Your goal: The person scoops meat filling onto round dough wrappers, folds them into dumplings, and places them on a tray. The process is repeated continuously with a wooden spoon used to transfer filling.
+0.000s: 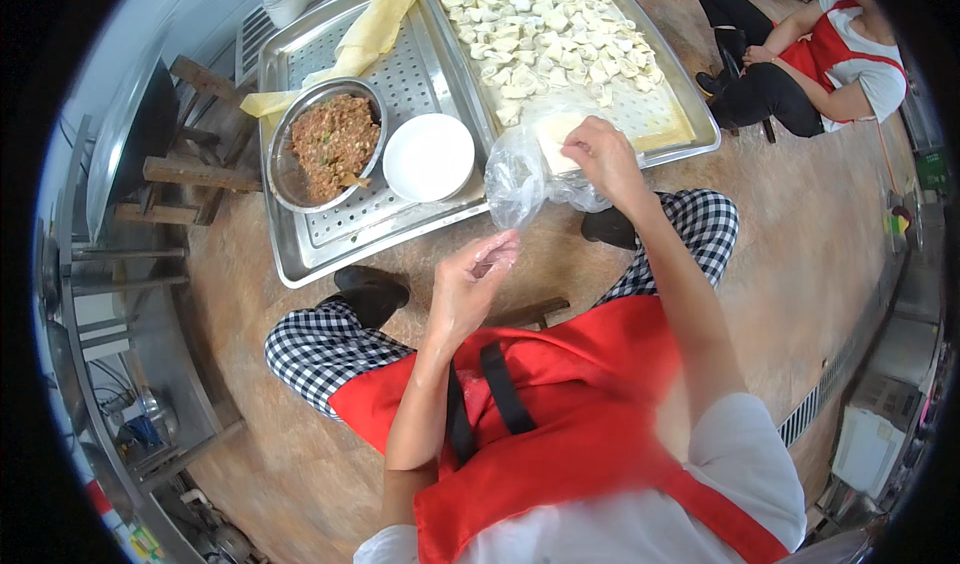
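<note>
My right hand (600, 155) is over a stack of pale dough wrappers (557, 130), its fingertips pinched at the stack's right edge; whether a wrapper is between them I cannot tell. A clear plastic bag (516, 178) lies around the wrappers. My left hand (477, 275) is below the bag, fingers curled and floury; what it holds, if anything, is unclear. Folded wontons (540, 31) cover much of a perforated metal tray. To the left, a steel bowl of minced filling (335, 140) with a flat wooden stick (355, 181) stands beside a white bowl (428, 157).
The left perforated tray (300, 260) carries the bowls and a yellowish cloth (375, 31). A seated person in a red apron (844, 46) is at upper right. Wooden stool legs (202, 174) stand at left, with metal shelving (127, 264) beyond.
</note>
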`<state>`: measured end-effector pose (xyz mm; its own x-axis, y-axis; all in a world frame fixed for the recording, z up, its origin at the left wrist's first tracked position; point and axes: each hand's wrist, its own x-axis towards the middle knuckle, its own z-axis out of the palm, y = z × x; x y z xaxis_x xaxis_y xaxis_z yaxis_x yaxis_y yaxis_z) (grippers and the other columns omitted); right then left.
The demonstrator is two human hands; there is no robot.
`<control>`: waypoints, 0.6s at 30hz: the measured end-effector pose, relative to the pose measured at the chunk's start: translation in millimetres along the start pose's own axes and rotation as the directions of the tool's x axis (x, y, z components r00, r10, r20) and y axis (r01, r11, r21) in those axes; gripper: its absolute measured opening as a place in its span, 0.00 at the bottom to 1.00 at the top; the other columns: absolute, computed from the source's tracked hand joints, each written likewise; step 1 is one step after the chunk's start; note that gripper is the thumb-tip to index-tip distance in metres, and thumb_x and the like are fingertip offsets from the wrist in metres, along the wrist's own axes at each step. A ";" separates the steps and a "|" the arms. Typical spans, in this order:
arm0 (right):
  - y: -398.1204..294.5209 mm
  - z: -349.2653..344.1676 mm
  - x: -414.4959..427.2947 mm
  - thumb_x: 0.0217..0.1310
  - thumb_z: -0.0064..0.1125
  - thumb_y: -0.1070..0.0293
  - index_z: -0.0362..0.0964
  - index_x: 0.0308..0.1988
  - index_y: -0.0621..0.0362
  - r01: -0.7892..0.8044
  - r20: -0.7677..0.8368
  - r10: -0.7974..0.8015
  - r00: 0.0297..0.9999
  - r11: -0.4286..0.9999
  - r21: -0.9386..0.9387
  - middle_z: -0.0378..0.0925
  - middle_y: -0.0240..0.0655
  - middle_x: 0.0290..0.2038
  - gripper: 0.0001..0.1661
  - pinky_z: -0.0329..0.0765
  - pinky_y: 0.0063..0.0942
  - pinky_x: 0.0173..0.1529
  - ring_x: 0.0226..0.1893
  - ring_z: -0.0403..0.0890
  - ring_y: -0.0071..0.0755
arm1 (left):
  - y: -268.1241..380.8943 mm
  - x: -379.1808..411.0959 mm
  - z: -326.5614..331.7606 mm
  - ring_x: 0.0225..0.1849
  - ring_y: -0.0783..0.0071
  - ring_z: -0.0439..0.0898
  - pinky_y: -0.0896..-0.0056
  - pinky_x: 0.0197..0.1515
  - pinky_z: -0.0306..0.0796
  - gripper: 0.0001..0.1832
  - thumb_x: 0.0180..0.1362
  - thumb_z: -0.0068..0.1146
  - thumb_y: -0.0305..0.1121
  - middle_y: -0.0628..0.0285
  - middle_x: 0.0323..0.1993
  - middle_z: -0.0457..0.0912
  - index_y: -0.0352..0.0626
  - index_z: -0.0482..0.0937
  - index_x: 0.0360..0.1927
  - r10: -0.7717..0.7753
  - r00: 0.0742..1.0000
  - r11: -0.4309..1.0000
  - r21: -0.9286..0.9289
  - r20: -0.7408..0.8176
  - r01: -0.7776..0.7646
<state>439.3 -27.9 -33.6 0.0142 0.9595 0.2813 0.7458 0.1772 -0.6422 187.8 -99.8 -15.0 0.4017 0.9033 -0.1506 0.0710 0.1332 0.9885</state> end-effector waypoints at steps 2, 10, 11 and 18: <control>7.3 -2.8 3.0 0.48 0.60 0.71 0.75 0.27 0.63 -0.045 0.033 0.042 0.999 0.993 0.106 0.73 0.40 0.26 0.06 0.72 0.32 0.37 0.31 0.75 0.41 | -1.3 1.5 3.3 0.46 0.77 0.77 0.78 0.50 0.69 0.16 0.59 0.52 0.23 0.58 0.45 0.79 0.30 0.73 0.51 -0.041 0.999 0.996 -0.080 0.015 0.042; -46.4 -37.4 -0.1 0.52 0.57 0.75 0.74 0.32 0.64 -0.021 -0.012 0.023 1.000 0.985 0.171 0.77 0.38 0.33 0.05 0.72 0.22 0.37 0.32 0.77 0.30 | 3.9 22.6 33.5 0.56 0.68 0.70 0.66 0.58 0.66 0.30 0.64 0.46 0.42 0.53 0.55 0.71 0.34 0.57 0.63 -0.078 0.982 0.805 -0.570 0.173 0.164; -59.7 -35.4 -5.4 0.53 0.57 0.75 0.73 0.32 0.63 0.045 0.002 -0.046 0.999 0.986 0.160 0.77 0.37 0.33 0.04 0.72 0.21 0.37 0.32 0.76 0.28 | 1.1 25.6 37.4 0.57 0.68 0.70 0.66 0.59 0.65 0.31 0.64 0.45 0.43 0.52 0.56 0.70 0.34 0.55 0.64 -0.114 0.970 0.665 -0.708 0.216 0.236; -130.5 -4.0 -25.4 0.51 0.61 0.68 0.73 0.36 0.61 0.308 0.242 -0.345 0.907 0.935 0.178 0.75 0.40 0.36 0.12 0.74 0.32 0.40 0.37 0.76 0.43 | 1.0 15.0 2.4 0.41 0.69 0.78 0.66 0.41 0.74 0.22 0.64 0.45 0.42 0.60 0.46 0.75 0.37 0.67 0.55 -0.210 0.977 0.543 -0.829 0.024 0.137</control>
<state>344.2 -76.3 45.9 -0.4050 0.8622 0.3042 0.5826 0.4997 -0.6410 196.1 -87.2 -16.4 0.4000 0.8451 -0.3547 -0.6630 0.5340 0.5246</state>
